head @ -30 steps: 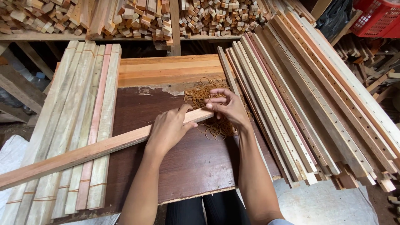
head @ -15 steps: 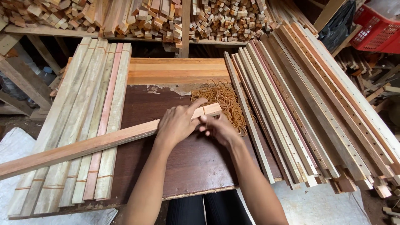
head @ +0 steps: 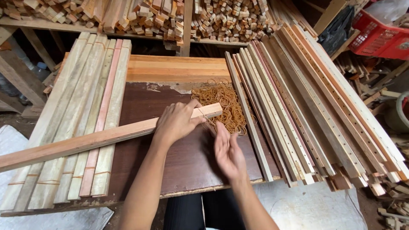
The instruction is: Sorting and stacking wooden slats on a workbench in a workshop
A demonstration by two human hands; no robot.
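Right hand (head: pixel 228 151) has come off the slat end since half a sec ago and dropped back toward the body, while the left hand (head: pixel 177 121) stays pressed on the wood.

Biggest first: dark brown counter (head: pixel 140 110) w/ a lighter plank across its far side. Right side, a fan of long pale drilled strips (head: pixel 315 115) lying side by side, near ends overhanging the counter edge. Left side, a flat stack of pale boards (head: pixel 81 123), one pinkish, bound w/ thin bands near the close end. Back shelf carries piled wood offcuts (head: pixel 221 17), top rows cut off by the frame. Red crate (head: pixel 379 36) top right, only partly in view.

Long reddish slat (head: pixel 85 142) runs diagonally over the boards and counter; its left end leaves the frame, its right end lies at the edge of the rubber band heap (head: pixel 226 106) mid-counter.

Hard to read: right hand is motion-blurred, so finger detail is soft. Whether a band sits on the slat end, can't tell, though a thin strand shows by the left fingertips.

Hands: left is palm down, fingers curled over the slat near its right end, gripping it to the counter. Right is loose, fingers extended, holding nothing, just short of the bands, not touching the slat.
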